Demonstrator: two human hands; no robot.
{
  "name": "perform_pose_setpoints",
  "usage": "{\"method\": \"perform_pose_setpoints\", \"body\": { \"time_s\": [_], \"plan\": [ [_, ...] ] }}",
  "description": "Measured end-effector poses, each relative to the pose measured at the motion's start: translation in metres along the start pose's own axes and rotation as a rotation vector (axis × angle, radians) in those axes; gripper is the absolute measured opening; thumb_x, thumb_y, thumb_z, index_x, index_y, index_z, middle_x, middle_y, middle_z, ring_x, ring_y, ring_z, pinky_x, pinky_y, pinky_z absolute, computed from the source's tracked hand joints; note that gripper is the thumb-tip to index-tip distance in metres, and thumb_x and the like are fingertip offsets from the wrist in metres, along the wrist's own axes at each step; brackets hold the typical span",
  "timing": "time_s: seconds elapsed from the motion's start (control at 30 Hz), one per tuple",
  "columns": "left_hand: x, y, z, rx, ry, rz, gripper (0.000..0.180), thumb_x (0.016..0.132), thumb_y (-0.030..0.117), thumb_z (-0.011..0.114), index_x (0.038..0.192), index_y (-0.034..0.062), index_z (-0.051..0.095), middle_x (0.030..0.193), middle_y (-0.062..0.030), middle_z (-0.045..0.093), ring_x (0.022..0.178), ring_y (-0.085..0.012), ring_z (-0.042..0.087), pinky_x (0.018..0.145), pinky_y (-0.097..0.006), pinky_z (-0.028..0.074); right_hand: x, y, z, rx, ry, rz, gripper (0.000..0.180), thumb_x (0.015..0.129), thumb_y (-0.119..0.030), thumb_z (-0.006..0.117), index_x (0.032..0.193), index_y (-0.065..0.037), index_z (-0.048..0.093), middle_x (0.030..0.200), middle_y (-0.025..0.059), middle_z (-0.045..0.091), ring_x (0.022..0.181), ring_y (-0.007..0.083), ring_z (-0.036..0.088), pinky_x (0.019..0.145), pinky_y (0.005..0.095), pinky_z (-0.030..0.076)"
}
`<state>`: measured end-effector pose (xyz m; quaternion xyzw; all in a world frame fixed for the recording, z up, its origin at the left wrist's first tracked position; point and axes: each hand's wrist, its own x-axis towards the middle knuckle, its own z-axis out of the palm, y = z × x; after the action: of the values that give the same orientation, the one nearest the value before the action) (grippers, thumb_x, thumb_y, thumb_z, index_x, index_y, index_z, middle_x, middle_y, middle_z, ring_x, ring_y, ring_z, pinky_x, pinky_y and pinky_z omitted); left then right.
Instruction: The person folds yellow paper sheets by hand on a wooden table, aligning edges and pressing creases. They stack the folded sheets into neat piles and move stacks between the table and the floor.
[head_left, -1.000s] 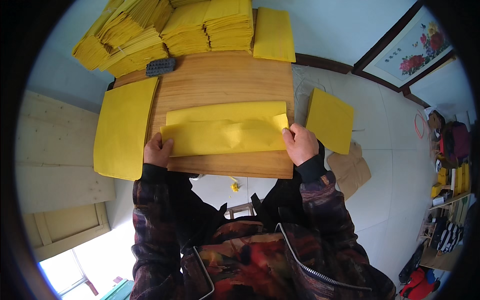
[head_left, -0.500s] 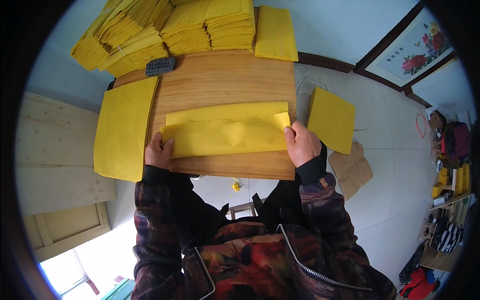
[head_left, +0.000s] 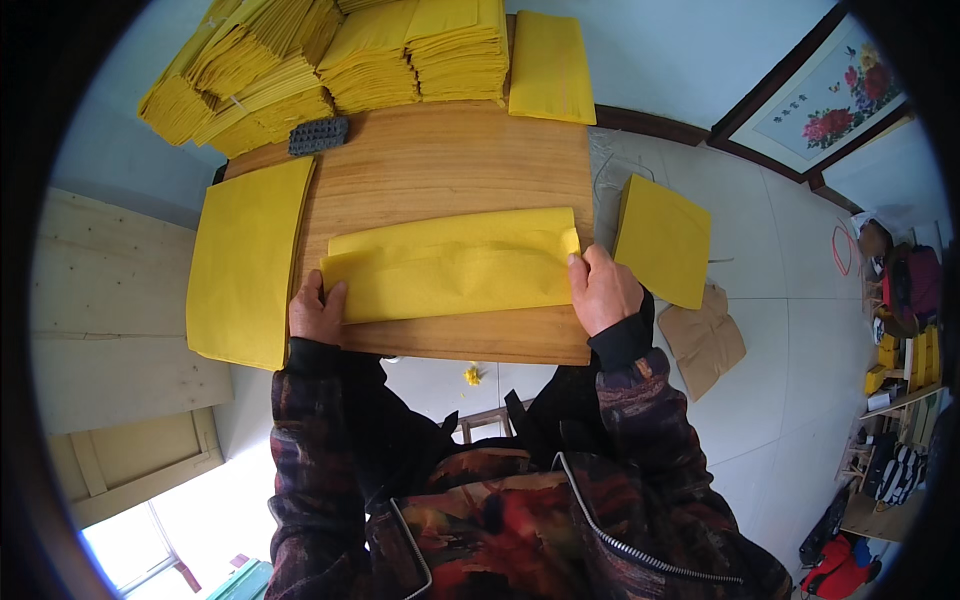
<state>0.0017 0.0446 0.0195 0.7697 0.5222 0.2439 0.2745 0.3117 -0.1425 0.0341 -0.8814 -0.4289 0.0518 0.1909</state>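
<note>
At the far left a flat stack of yellow sheets (head_left: 247,262) lies along the edge of the wooden table (head_left: 440,160), hanging partly over its side; behind it, at the table's back left, fanned piles of folded yellow paper (head_left: 330,55) lean together, with a small dark ridged block (head_left: 319,135) just in front of them; the left hand (head_left: 318,312) rests at the near edge of the table, its fingers held close together and laid flat on the left end of the folded yellow sheet (head_left: 450,265), the thumb out of sight; that sheet lies lengthwise across the middle of the table in front of the person, its lower flap doubled up over the upper layer so a paler strip shows along the top; the right hand (head_left: 603,290) sits on the sheet's right end, fingers curled and pressed together, fingertips bearing down on the small turned-over corner at the fold; further back a single flat pile of yellow sheets (head_left: 552,65) lies at the table's rear right corner; beyond the table's right edge another yellow stack (head_left: 662,240) stands apart on a lower surface, with brown paper pieces (head_left: 705,340) on the pale floor just beside it.
</note>
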Motion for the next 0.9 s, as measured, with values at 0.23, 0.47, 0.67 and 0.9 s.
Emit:
{"method": "perform_pose_setpoints", "body": {
  "time_s": [0.23, 0.47, 0.67, 0.9],
  "plan": [
    [-0.0017, 0.0074, -0.0004, 0.123, -0.005, -0.017, 0.024, 0.081, 0.021, 0.063, 0.085, 0.0003, 0.052, 0.076, -0.0210, 0.060, 0.071, -0.0373, 0.060, 0.062, -0.040, 0.046, 0.0012, -0.0003, 0.0007, -0.016, -0.018, -0.003, 0.026, 0.089, -0.031, 0.051, 0.082, -0.006, 0.053, 0.065, 0.0164, 0.062, 0.063, 0.0369, 0.061, 0.054, 0.0478, 0.046],
    [-0.0039, 0.0076, 0.0011, 0.252, 0.011, 0.024, 0.025, 0.081, 0.023, 0.062, 0.089, 0.0010, 0.053, 0.078, -0.0234, 0.060, 0.075, -0.0417, 0.059, 0.064, -0.045, 0.046, 0.0022, -0.0041, -0.0016, -0.030, -0.026, 0.015, 0.027, 0.089, -0.032, 0.050, 0.082, -0.006, 0.054, 0.066, 0.0167, 0.062, 0.063, 0.0370, 0.061, 0.055, 0.0480, 0.047],
    [-0.0030, 0.0046, 0.0017, 0.183, 0.015, -0.028, 0.025, 0.080, 0.024, 0.062, 0.087, 0.0010, 0.055, 0.078, -0.0232, 0.060, 0.074, -0.0414, 0.059, 0.062, -0.046, 0.046, -0.0002, 0.0005, 0.0010, -0.047, 0.009, 0.020, 0.026, 0.090, -0.033, 0.049, 0.082, -0.008, 0.053, 0.066, 0.0171, 0.062, 0.064, 0.0386, 0.060, 0.056, 0.0495, 0.046],
    [-0.0021, 0.0083, -0.0010, 0.215, 0.038, -0.080, 0.024, 0.078, 0.024, 0.063, 0.088, 0.0028, 0.057, 0.075, -0.0236, 0.061, 0.075, -0.0405, 0.060, 0.065, -0.046, 0.047, 0.0008, -0.0040, 0.0030, -0.031, 0.037, -0.014, 0.028, 0.091, -0.031, 0.051, 0.077, -0.007, 0.049, 0.071, 0.0215, 0.058, 0.069, 0.0429, 0.056, 0.058, 0.0517, 0.042]
  ]
}}
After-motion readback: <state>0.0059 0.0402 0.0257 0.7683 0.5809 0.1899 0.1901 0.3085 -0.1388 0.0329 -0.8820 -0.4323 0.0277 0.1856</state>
